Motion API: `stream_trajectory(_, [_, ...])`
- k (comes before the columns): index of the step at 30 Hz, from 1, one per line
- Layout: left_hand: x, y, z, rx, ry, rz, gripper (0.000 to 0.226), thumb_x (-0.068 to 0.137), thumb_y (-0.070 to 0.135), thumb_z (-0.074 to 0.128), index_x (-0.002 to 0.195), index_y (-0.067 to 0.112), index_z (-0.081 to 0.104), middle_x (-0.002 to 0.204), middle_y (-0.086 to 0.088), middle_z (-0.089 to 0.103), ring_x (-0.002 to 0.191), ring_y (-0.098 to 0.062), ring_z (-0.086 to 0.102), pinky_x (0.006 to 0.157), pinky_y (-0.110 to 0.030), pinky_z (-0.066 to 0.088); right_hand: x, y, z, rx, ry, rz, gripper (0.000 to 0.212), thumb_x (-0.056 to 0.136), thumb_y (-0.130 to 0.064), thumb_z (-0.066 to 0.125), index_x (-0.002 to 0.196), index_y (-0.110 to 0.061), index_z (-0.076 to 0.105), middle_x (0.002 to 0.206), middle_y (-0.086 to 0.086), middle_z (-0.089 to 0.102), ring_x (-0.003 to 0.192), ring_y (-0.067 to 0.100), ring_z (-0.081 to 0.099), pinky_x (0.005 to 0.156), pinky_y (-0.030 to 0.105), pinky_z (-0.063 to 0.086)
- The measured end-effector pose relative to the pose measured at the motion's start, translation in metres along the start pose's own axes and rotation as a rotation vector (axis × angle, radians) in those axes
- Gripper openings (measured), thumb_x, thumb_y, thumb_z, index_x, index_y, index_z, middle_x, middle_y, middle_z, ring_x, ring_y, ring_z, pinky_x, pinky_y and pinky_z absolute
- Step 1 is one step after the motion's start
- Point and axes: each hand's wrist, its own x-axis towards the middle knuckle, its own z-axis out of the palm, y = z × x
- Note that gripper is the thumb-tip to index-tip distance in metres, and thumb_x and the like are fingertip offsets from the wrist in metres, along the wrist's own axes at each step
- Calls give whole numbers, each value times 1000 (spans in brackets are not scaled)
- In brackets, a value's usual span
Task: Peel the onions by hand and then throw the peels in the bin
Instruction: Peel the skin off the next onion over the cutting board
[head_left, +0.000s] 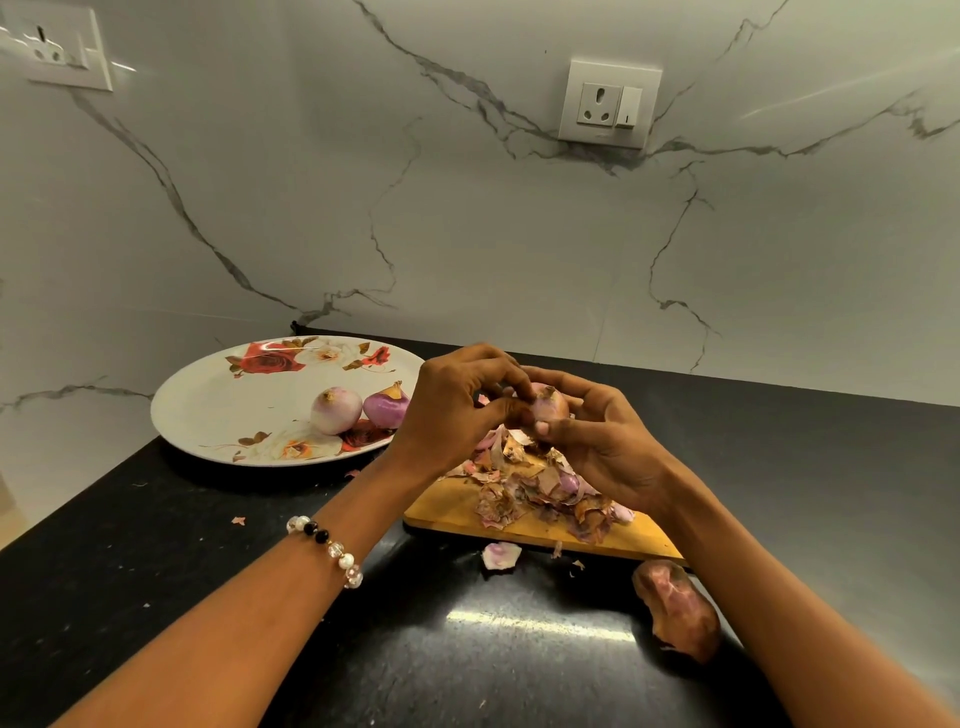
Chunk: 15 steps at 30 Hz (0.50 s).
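Step in hand: peeling, judged mid-task; no bin in view, so disposal not yet begun.
Onion being worked (545, 402): held up between both hands, above the far end of the wooden cutting board (452, 506); some papery skin still on it.
Right hand (597, 441): fingers curled round the onion from its right side, thumb pressed under it.
Left hand (457, 410): fingertips pinched together at the onion's left face, apparently on a flap of skin; exact hold hidden by the fingers.
Peels (540, 493): heaped on the board directly below the hands; loose scraps on the black counter (156, 545) nearer the person.
Done onions: two (336, 410) (387, 405) on the floral plate (218, 395), left of the left hand.
Unpeeled onion (675, 603): just under the right forearm, near the board's corner.
Next move calls for: pulling the pinched skin away while the right hand keeps the bulb steady.
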Motion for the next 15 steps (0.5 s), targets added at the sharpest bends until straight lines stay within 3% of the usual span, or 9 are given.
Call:
stream_trajectory(6, [-1, -5, 0, 86, -74, 43, 11, 75, 4, 76, 85, 8, 73, 95, -6, 65, 77, -9, 59, 69, -6, 48, -1, 1, 1, -139, 28, 12, 53, 77, 16, 61, 124, -8, 60, 122, 19, 64, 111, 36, 63, 94, 43, 54])
stream_trajectory(10, [-2, -9, 3, 120, -109, 42, 13, 77, 2, 74, 88, 8, 72, 99, -5, 63, 85, -9, 57, 71, -6, 45, -1, 1, 0, -165, 41, 14, 55, 76, 13, 63, 126, -8, 59, 125, 20, 61, 115, 39, 61, 97, 47, 52])
stream_trajectory(15, [-2, -5, 5, 83, -55, 20, 13, 77, 1, 74, 87, 7, 69, 95, -4, 63, 74, -6, 56, 68, -2, 45, 0, 0, -3, -156, 66, 8, 56, 75, 4, 66, 129, -6, 58, 128, 22, 59, 118, 43, 57, 103, 53, 45])
